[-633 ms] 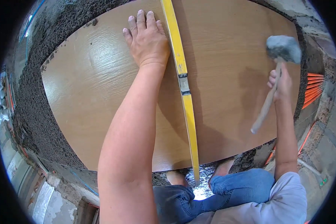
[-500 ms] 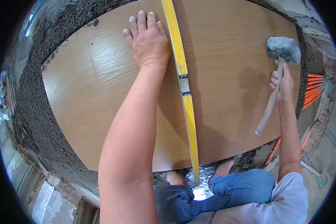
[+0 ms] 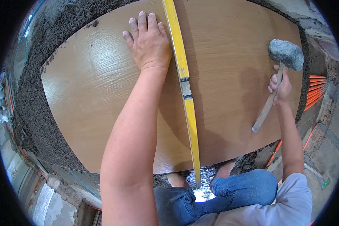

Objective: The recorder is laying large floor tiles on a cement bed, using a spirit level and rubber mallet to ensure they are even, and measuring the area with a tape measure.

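A large wood-grain floor tile [image 3: 101, 101] lies on coarse grey mortar [image 3: 30, 113] between rough masonry walls. The left hand [image 3: 148, 43] presses flat on it, fingers spread narrowly, beside a long yellow spirit level [image 3: 184, 86]. The right hand [image 3: 280, 86], far right, grips a grey rubber mallet [image 3: 285, 54] by its wooden handle.

A large wood-grain floor tile [image 3: 101, 98] fills the frame's centre, bedded on dark grey mortar [image 3: 30, 113]. The left hand [image 3: 148, 43] lies flat on it at upper centre, just beside a yellow spirit level [image 3: 184, 83] lying down the middle. At right, the right hand [image 3: 279, 86] grips a grey-headed rubber mallet [image 3: 280, 71] by its wooden handle.
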{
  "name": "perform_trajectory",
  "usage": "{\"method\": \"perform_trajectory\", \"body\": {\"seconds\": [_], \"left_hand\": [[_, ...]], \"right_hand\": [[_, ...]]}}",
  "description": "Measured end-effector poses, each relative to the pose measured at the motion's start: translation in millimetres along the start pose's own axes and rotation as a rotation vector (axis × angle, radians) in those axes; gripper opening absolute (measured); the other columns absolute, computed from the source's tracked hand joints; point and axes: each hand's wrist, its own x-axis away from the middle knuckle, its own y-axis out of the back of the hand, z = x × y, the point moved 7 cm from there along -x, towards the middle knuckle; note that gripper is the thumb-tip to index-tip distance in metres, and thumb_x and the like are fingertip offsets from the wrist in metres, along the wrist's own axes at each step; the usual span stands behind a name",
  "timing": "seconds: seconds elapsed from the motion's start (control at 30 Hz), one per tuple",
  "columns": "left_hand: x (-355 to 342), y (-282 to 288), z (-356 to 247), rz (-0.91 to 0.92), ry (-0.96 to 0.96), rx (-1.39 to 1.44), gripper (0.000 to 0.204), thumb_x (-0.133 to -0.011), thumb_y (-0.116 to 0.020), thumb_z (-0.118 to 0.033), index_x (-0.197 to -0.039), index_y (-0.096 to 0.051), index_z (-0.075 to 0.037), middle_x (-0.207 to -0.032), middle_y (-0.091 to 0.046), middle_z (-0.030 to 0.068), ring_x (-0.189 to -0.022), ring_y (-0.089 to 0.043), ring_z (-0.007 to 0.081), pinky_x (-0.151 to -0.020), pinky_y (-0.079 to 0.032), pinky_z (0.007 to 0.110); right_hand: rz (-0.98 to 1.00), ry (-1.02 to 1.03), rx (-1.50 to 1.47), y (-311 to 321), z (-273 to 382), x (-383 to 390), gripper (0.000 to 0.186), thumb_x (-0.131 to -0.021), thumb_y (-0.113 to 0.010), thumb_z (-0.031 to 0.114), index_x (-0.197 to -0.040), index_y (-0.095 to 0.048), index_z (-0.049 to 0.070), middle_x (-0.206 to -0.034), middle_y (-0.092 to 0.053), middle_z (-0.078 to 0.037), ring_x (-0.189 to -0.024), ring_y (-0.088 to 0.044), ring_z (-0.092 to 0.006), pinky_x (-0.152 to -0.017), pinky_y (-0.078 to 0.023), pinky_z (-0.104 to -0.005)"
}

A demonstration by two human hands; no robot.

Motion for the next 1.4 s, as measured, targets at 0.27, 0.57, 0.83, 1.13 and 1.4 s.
{"method": "perform_trajectory", "body": {"seconds": [0.27,0.57,0.83,1.13,1.4], "left_hand": [[-0.7,-0.5,-1.3,0.008,0.002,0.015,0.041,-0.095,-0.039,-0.032,-0.13,-0.049,-0.014,-0.142,-0.041,0.0062,-0.136,-0.029,0.0284,-0.112,-0.016,0.049],[-0.2,-1.6,-0.6,0.018,0.007,0.007,0.041,-0.095,-0.039,-0.031,-0.131,-0.048,-0.014,-0.142,-0.04,0.0059,-0.136,-0.028,0.0284,-0.112,-0.015,0.049],[-1.2,3.6,0.3,0.009,-0.011,-0.001,0.041,-0.095,-0.039,-0.032,-0.13,-0.049,-0.014,-0.143,-0.04,0.0052,-0.136,-0.028,0.0275,-0.112,-0.015,0.049],[-24.1,2.2,44.9,-0.025,-0.209,0.424,0.028,-0.088,-0.054,-0.016,-0.113,-0.06,-0.005,-0.115,-0.062,0.0128,-0.11,-0.057,0.0269,-0.094,-0.044,0.039],[6.2,-43.7,-211.8,0.307,-0.448,0.572,0.034,-0.093,-0.05,-0.014,-0.124,-0.052,0.001,-0.127,-0.052,0.0215,-0.12,-0.049,0.0327,-0.101,-0.037,0.038]], "right_hand": [[-0.012,0.019,0.011,2.7,1.0,-1.9,0.046,-0.097,-0.034,0.049,-0.114,-0.045,0.007,-0.059,-0.037,0.004,-0.044,-0.035,-0.0063,-0.04,-0.029,-0.0236],[-0.04,-0.004,0.01,-0.4,1.2,-0.4,0.041,-0.099,-0.033,0.044,-0.112,-0.047,0.008,-0.059,-0.036,0.005,-0.043,-0.034,-0.0057,-0.038,-0.029,-0.0224],[-0.065,-0.009,0.014,-1.8,0.6,4.6,0.042,-0.098,-0.033,0.045,-0.113,-0.047,0.009,-0.059,-0.036,0.005,-0.044,-0.034,-0.0059,-0.038,-0.029,-0.0229],[0.063,-0.052,-0.044,-9.9,-17.2,-12.8,0.035,-0.094,-0.044,0.046,-0.086,-0.057,0.014,-0.058,-0.054,0.0,-0.046,-0.054,-0.0186,-0.04,-0.041,-0.0342],[-0.06,0.104,0.314,16.9,32.7,4.2,0.056,-0.094,-0.032,0.043,-0.101,-0.063,-0.002,-0.099,-0.062,-0.027,-0.095,-0.061,-0.0403,-0.087,-0.046,-0.048]]}}
